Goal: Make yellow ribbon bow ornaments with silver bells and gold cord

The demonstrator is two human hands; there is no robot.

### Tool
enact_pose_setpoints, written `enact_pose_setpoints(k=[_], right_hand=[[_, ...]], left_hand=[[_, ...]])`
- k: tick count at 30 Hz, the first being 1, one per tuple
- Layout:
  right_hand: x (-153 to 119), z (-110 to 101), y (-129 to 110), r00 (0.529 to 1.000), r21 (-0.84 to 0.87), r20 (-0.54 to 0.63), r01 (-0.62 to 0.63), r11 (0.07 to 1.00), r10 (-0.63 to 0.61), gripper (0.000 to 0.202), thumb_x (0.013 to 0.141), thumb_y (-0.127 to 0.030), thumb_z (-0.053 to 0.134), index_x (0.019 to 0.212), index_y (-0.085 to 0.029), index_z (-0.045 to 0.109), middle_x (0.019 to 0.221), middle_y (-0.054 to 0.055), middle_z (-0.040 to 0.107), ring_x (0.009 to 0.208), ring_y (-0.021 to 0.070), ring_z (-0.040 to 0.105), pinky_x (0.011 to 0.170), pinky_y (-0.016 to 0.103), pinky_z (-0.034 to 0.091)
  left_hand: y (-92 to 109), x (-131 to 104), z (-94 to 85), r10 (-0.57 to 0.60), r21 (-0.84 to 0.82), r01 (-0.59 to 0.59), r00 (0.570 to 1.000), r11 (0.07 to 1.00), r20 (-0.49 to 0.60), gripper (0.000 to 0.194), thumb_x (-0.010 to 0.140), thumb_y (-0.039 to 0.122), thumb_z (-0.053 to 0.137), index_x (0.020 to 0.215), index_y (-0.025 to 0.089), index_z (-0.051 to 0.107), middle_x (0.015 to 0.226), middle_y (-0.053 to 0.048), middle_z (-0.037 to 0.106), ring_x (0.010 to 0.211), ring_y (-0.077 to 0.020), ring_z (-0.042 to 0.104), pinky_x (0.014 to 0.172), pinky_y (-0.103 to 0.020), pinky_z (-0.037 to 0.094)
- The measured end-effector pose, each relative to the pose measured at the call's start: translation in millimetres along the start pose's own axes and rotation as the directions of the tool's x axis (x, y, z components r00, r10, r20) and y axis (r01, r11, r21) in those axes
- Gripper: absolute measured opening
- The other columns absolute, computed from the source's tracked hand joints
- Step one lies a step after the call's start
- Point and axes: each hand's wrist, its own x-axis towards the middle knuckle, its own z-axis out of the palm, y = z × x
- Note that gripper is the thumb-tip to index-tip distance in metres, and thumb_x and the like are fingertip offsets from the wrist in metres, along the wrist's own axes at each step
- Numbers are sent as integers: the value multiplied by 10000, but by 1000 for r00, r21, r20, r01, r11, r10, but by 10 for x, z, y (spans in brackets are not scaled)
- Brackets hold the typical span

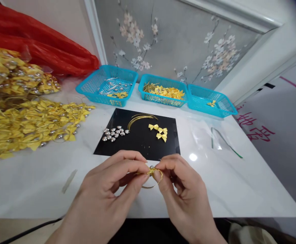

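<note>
My left hand [117,183] and my right hand [182,186] meet in front of the black mat's near edge. Both pinch a gold cord [160,178] that loops out between them, with a small silver bead [151,167] showing at the fingertips. Part of the cord is hidden behind my fingers. On the black mat [135,145] lie several silver beads [113,133] at the left, a bundle of curved gold cords [141,116] at the top, and several yellow bows [160,132] at the right.
Three blue baskets [163,100] stand along the wall, holding beads, white sticks, cords and bows. A large heap of yellow bows with silver beads [36,122] fills the left, below red plastic [43,51]. A green strip [226,144] and clear film lie at the right.
</note>
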Motion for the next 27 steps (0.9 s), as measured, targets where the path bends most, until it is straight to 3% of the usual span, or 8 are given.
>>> enact_pose_setpoints(k=[9, 16, 22, 27], right_hand=[[-21, -25, 30, 999, -3, 26, -20, 1000, 20, 162, 947, -87, 562, 954, -220, 654, 908, 4, 628, 713, 111, 593, 579, 220, 472], [46, -186, 15, 1000, -97, 30, 11, 995, -9, 193, 975, -138, 582, 1088, -228, 709, 1039, 49, 666, 681, 113, 615, 576, 250, 520], [25, -230, -185, 988, 217, -112, 128, 968, -106, 445, 1014, -40, 511, 1273, -363, 674, 830, -35, 682, 641, 103, 683, 644, 255, 599], [-102, -92, -290, 989, 364, -124, 123, 923, -83, 534, 1001, -15, 555, 1343, -412, 656, 811, -26, 704, 571, 127, 712, 520, 258, 613]], left_hand=[[37, 125, -77, 161, 48, -164, 985, 985, 57, 241, 871, 130, 647, 726, 289, 756, 898, 27, 758, 734, -142, 744, 633, -196, 557], [-28, 215, -90, 142, 41, -147, 985, 988, 97, 221, 884, 157, 651, 724, 274, 749, 839, 23, 762, 666, -137, 703, 606, -217, 523], [-103, 209, -106, 273, 214, -284, 959, 935, 79, 229, 887, 126, 613, 804, 281, 759, 930, 13, 794, 707, -141, 744, 637, -202, 553], [-30, 166, -83, 366, 363, -363, 928, 858, 62, 240, 885, 79, 573, 839, 264, 719, 943, 21, 792, 762, -126, 760, 690, -136, 570]])
